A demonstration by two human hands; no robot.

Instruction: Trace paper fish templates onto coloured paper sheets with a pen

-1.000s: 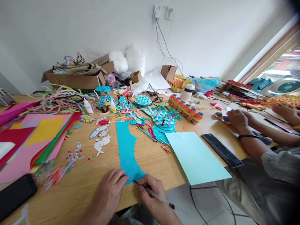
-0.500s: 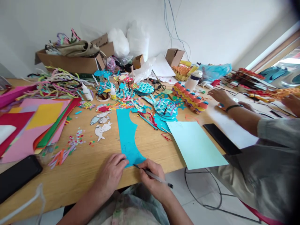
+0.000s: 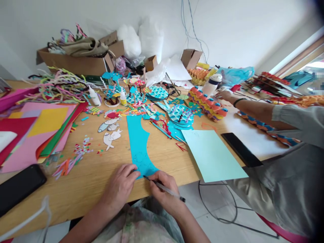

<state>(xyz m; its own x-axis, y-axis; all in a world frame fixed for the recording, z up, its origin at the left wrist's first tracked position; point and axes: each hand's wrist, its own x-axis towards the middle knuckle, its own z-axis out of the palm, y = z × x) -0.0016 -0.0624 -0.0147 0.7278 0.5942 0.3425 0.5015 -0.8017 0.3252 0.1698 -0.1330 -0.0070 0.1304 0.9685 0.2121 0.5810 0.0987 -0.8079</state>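
A blue paper piece (image 3: pixel 138 141) with a curved right edge lies at the table's front, and faint fish outlines show on its lower part. My right hand (image 3: pixel 164 190) is closed round a pen (image 3: pixel 169 191), its tip on the paper near the bottom edge. On the lower left corner of the same paper rests my left hand (image 3: pixel 124 180), its fingers bent and close together; whatever may be under the fingertips is hidden. White fish cutouts (image 3: pixel 112 138) lie just left of the blue paper.
Coloured sheets (image 3: pixel 50 125) and a black phone (image 3: pixel 22 185) lie at left. A pale green sheet (image 3: pixel 214 155) overhangs the front edge at right, beside a dark flat object (image 3: pixel 240 149). Glue bottles (image 3: pixel 94 97) stand behind. A co-worker's arm (image 3: pixel 255 109) reaches in from the right.
The co-worker's near arm has moved up and back, and an orange and blue strip now shows beneath it. My hands and the pen have hardly moved; the view has shifted slightly.
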